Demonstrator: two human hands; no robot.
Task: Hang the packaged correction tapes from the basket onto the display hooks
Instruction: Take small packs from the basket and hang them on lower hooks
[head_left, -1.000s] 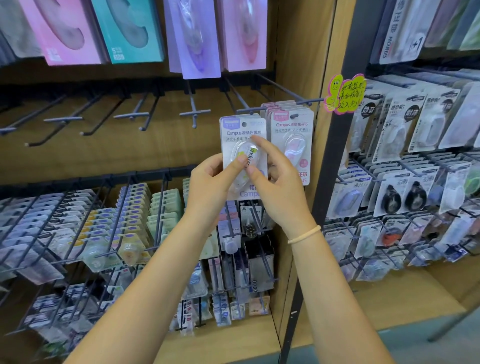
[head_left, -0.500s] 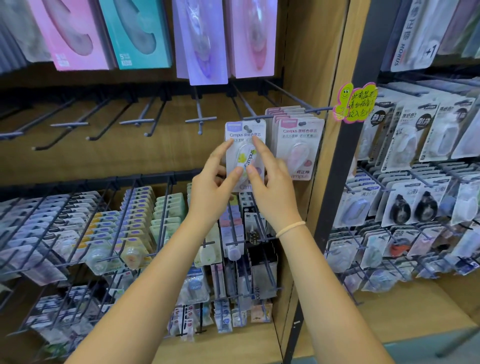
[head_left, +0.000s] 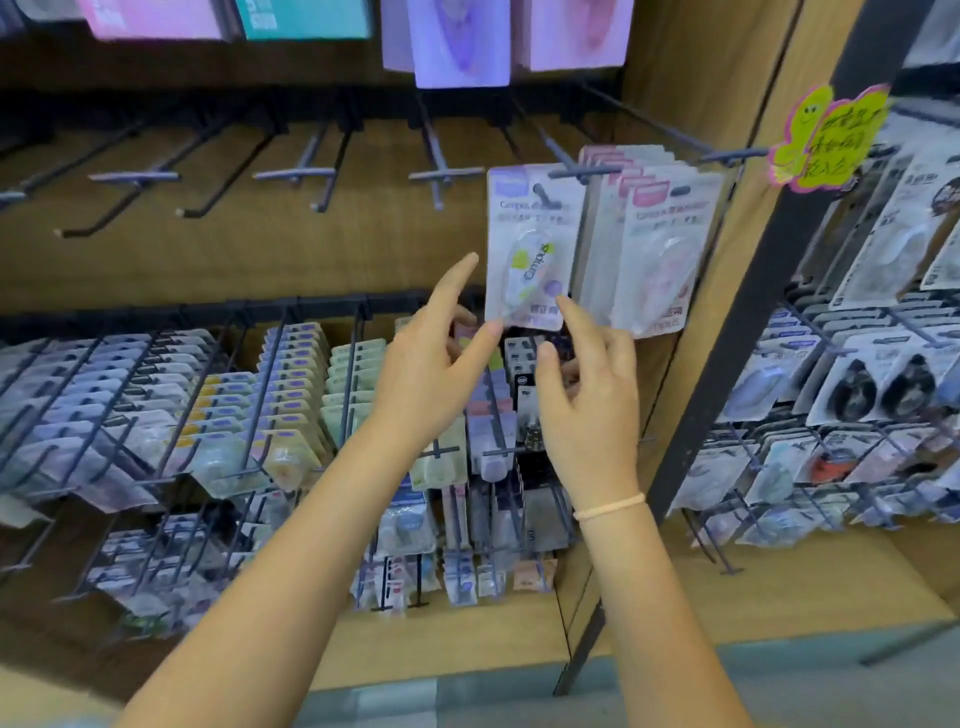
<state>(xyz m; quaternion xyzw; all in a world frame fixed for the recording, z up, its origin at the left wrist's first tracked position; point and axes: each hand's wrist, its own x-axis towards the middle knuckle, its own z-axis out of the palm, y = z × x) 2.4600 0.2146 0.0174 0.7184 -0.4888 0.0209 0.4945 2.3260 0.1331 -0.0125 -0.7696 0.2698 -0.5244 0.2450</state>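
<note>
a purple-headed correction tape pack hangs on a display hook in the upper middle of the frame, its hang hole threaded over the hook's dark prong and its card facing the camera. just to its right, on the next hook, hangs a stack of pink-headed packs, overlapping the purple pack's right edge. the left hand sits just below and left of the purple pack, fingers straight and spread, forefinger pointing up beside the card's left edge and thumb tip at its lower left corner; it grips nothing. the right hand is below the pack with fingers loosely extended, its forefinger tip touching or almost touching the lower right part of the card, holding nothing; a pale band circles that wrist. to the left along the same row, across the upper left and centre of the frame, several bare hooks stick out from the wooden back panel. above them, at the top edge, hang larger pink, teal and lilac packs. the lower left of the frame is filled with racks of small packaged goods. a yellow-green paper sign with handwriting is fixed at the upper right, beside a dark upright post, and more packaged tapes hang on the right-hand section.
</note>
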